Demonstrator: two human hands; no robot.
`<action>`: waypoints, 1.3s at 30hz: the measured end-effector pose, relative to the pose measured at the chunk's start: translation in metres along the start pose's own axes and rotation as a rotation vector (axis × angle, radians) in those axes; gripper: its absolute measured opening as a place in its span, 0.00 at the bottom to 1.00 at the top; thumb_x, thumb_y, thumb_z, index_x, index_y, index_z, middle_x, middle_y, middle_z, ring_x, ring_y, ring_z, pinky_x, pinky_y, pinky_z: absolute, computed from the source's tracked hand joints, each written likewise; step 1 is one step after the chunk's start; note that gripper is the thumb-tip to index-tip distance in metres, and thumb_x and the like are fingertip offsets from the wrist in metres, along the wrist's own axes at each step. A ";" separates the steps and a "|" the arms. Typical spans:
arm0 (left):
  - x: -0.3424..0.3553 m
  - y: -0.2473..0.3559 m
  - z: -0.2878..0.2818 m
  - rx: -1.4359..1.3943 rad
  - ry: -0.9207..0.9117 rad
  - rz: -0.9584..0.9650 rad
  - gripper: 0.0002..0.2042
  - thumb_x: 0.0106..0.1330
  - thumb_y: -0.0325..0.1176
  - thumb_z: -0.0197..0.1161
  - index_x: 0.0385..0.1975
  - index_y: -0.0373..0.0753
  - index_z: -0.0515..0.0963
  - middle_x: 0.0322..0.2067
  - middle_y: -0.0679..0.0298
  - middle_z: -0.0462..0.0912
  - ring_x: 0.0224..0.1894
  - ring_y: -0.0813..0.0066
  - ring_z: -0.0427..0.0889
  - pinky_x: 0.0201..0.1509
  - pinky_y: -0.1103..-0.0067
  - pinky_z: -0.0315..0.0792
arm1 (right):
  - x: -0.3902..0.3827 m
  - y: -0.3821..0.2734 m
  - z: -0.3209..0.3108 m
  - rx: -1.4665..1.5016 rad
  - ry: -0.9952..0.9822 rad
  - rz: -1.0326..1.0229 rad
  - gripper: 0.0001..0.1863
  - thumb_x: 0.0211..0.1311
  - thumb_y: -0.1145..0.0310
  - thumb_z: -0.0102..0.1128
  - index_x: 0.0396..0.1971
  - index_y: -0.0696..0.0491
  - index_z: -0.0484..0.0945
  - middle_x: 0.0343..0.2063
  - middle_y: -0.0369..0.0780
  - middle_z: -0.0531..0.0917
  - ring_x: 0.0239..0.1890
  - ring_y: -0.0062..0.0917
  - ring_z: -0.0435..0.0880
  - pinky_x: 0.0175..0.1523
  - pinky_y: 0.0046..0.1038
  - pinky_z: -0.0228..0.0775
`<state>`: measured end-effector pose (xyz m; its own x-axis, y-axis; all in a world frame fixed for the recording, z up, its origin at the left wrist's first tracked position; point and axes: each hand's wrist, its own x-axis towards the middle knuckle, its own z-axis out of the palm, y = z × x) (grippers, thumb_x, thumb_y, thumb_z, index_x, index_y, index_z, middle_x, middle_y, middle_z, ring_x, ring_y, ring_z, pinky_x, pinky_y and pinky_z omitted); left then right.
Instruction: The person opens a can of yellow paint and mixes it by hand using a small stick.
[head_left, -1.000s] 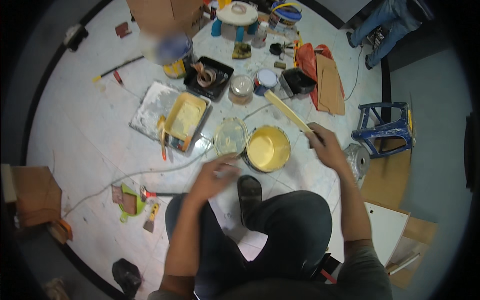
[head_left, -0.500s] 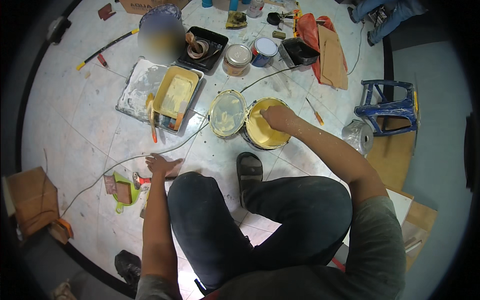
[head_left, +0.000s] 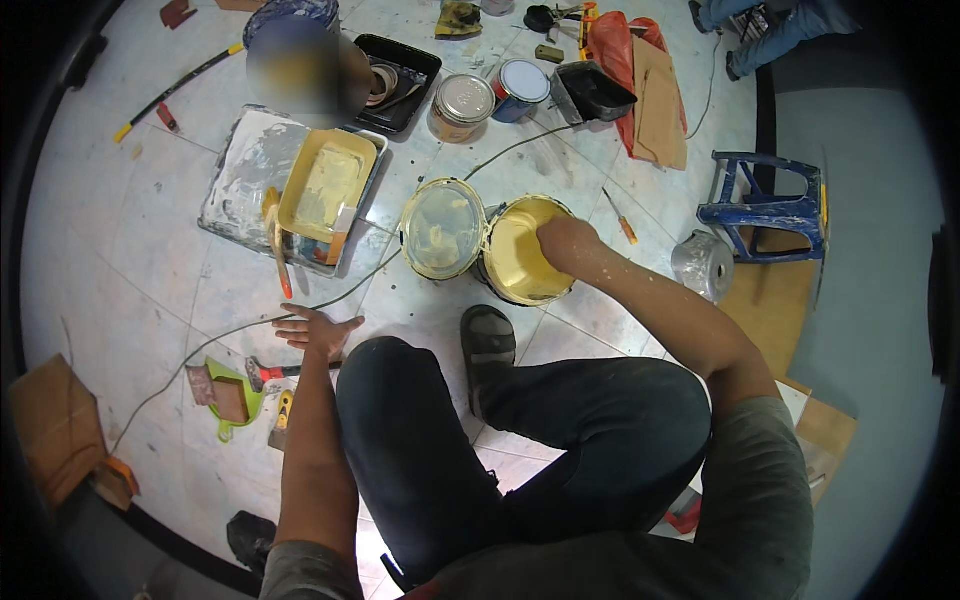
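My right hand (head_left: 565,245) is inside the bucket of pale yellow paint (head_left: 512,270) at centre, fingers closed; whatever it holds is hidden. The round lid (head_left: 440,228), smeared with paint, rests beside the bucket's left side. My left hand (head_left: 313,330) is spread open low at the floor beside my left knee, near a grey cable (head_left: 360,285). Above it, a brush with an orange-tipped handle (head_left: 282,268) leans at the edge of the yellow tray (head_left: 288,200), which sits on a paint-smeared grey tray (head_left: 232,175). A screwdriver (head_left: 626,225) lies right of the bucket.
Beyond stand tins (head_left: 462,100), a black tray (head_left: 408,110) and a black container (head_left: 600,98). A blue step stool (head_left: 760,215) and wrapped roll (head_left: 700,262) are at right. A green dustpan (head_left: 245,410) lies left. Another person's legs (head_left: 760,45) show at top right.
Since a second ago my right hand has lowered the pale stick into the bucket, where it is now out of sight. My left hand has moved left and down to the floor, fingers spread.
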<state>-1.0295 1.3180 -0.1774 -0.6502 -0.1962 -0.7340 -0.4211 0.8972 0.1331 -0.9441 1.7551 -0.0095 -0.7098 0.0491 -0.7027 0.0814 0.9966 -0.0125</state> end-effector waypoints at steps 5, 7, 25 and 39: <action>0.006 -0.006 0.002 0.023 -0.014 0.008 0.83 0.35 0.56 0.84 0.65 0.34 0.07 0.64 0.24 0.07 0.69 0.27 0.08 0.73 0.48 0.19 | -0.004 -0.023 0.003 0.061 0.023 -0.041 0.12 0.65 0.70 0.51 0.40 0.57 0.82 0.36 0.49 0.86 0.40 0.42 0.87 0.43 0.40 0.80; 0.020 -0.013 0.014 0.035 0.065 0.019 0.86 0.28 0.58 0.86 0.67 0.39 0.09 0.65 0.24 0.10 0.71 0.28 0.12 0.76 0.53 0.28 | 0.000 -0.009 -0.003 0.119 0.094 0.217 0.13 0.63 0.71 0.52 0.42 0.56 0.83 0.37 0.49 0.87 0.41 0.43 0.87 0.45 0.40 0.80; 0.090 -0.061 0.093 0.953 0.433 -0.048 0.32 0.74 0.39 0.38 0.76 0.43 0.41 0.70 0.35 0.55 0.66 0.42 0.70 0.58 0.59 0.76 | -0.008 -0.005 0.011 0.249 -0.136 0.269 0.13 0.59 0.71 0.54 0.42 0.58 0.81 0.39 0.51 0.86 0.43 0.43 0.87 0.48 0.42 0.79; 0.113 -0.050 0.102 0.740 1.007 -0.277 0.34 0.75 0.35 0.41 0.77 0.51 0.34 0.75 0.41 0.42 0.74 0.43 0.54 0.70 0.59 0.63 | -0.001 0.013 0.002 0.185 -0.051 0.201 0.12 0.55 0.71 0.55 0.38 0.58 0.79 0.33 0.53 0.85 0.39 0.48 0.85 0.45 0.46 0.77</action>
<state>-1.0179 1.2910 -0.3350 -0.9239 -0.3314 0.1913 -0.3787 0.7203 -0.5812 -0.9407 1.7683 -0.0106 -0.6308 0.2369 -0.7389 0.3468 0.9379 0.0047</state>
